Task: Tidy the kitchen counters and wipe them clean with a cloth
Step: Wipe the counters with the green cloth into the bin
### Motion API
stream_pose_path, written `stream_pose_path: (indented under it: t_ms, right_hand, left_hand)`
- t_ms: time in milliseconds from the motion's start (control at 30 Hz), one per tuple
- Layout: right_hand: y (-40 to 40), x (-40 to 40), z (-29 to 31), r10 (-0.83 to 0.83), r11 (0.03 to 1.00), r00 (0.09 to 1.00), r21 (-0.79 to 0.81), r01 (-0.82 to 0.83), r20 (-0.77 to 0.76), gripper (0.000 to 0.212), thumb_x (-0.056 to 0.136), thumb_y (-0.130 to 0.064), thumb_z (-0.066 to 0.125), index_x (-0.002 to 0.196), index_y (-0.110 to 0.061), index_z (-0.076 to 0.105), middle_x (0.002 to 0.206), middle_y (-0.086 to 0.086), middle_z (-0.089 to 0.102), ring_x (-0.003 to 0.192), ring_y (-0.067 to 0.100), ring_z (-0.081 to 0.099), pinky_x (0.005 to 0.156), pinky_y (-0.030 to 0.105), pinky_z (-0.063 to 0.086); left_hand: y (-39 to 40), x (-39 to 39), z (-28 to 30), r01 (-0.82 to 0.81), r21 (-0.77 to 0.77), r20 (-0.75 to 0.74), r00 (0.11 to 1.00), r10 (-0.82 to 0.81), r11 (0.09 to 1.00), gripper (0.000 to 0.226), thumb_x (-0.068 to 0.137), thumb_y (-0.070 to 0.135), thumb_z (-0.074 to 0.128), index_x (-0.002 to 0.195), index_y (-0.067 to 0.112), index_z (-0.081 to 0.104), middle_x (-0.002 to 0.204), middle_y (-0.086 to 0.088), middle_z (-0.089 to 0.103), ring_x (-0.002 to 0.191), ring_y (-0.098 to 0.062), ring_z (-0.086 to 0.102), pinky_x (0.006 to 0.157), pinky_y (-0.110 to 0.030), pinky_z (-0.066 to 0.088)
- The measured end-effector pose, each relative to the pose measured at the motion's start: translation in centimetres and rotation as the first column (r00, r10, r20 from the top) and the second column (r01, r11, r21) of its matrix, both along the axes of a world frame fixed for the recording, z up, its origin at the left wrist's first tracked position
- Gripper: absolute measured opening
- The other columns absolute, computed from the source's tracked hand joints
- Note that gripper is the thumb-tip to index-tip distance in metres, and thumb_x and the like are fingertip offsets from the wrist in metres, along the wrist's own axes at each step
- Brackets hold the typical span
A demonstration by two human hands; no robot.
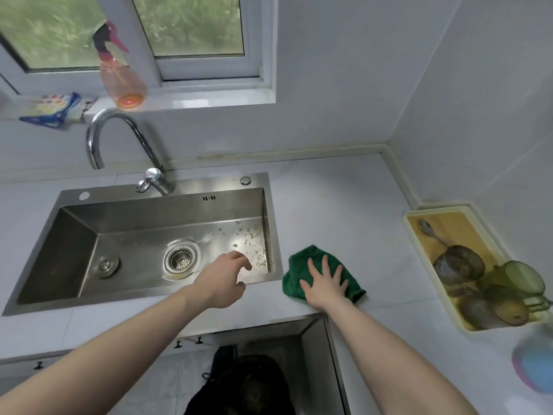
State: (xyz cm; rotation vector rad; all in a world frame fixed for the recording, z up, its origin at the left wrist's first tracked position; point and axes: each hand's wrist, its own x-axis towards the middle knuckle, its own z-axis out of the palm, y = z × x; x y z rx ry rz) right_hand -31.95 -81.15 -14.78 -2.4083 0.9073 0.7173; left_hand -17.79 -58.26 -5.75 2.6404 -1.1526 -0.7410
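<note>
Head view: right hand flat on one green cloth; left hand loose (holding nothing) over one sink.

Head camera up high, tilted steeply down over the counter: sink at nine o'clock, window at twelve, both forearms reaching in close from six, one wide view only
</note>
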Motion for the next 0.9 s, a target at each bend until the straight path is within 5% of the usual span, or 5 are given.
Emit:
stream_pose_path:
  t_ms: [333, 533, 733, 900]
  right_hand:
    - [-5.8, 11.3, -1.5, -0.085, 0.996, 0.996, -0.036, 0.084, -0.016, 0.067, 0.101, -0.062, 0.016, 0.156, -0.042, -0.018, 0.162, -0.002, -0.033, 0.148, 0.042, -0.028, 0.117, 0.066, -0.01]
    - [-12.5, 14.8, -2.7, -0.249, 0.963, 0.969, -0.106, 0.247, -0.006, 0.067, 0.099, -0.065, 0.011, 0.154, -0.045, -0.021, 0.161, -0.006, -0.035, 0.149, 0.036, -0.029, 0.118, 0.063, -0.012]
    - [-17.0, 20.4, -2.9, -0.423, 0.896, 0.906, -0.149, 0.419, 0.006, 0.067, 0.1, -0.063, 0.01, 0.156, -0.04, -0.019, 0.163, -0.001, -0.032, 0.148, 0.041, -0.027, 0.116, 0.066, -0.013]
    - [-15.3, 27.1, -3.3, -0.215, 0.963, 0.975, -0.154, 0.222, 0.061, 0.068, 0.1, -0.063, 0.009, 0.157, -0.038, -0.016, 0.164, 0.003, -0.03, 0.148, 0.043, -0.027, 0.115, 0.068, -0.014]
  left_hand:
    - [-8.7, 12.6, -3.9, 0.183, 0.145, 0.041, 0.981, -0.191, 0.972, 0.06, 0.087, 0.024, 0.059, 0.145, 0.026, 0.047, 0.16, -0.001, 0.031, 0.142, -0.025, 0.037, 0.109, -0.04, 0.044]
    - [-14.5, 19.1, -7.3, 0.264, 0.156, 0.052, 0.96, -0.275, 0.952, 0.075, 0.092, 0.047, 0.058, 0.157, 0.024, 0.028, 0.17, -0.006, 0.004, 0.156, -0.03, 0.009, 0.125, -0.047, 0.019]
    - [-18.8, 23.3, -10.4, 0.244, 0.176, 0.118, 0.956, -0.267, 0.954, 0.119, 0.077, 0.081, 0.058, 0.161, 0.015, 0.007, 0.169, -0.007, 0.002, 0.156, -0.031, -0.001, 0.126, -0.052, 0.006]
    - [-20.6, 24.5, -10.4, 0.174, 0.224, 0.119, 0.972, -0.204, 0.959, 0.153, 0.054, 0.092, 0.066, 0.161, 0.01, -0.005, 0.17, -0.008, -0.005, 0.157, -0.03, -0.004, 0.126, -0.053, 0.004]
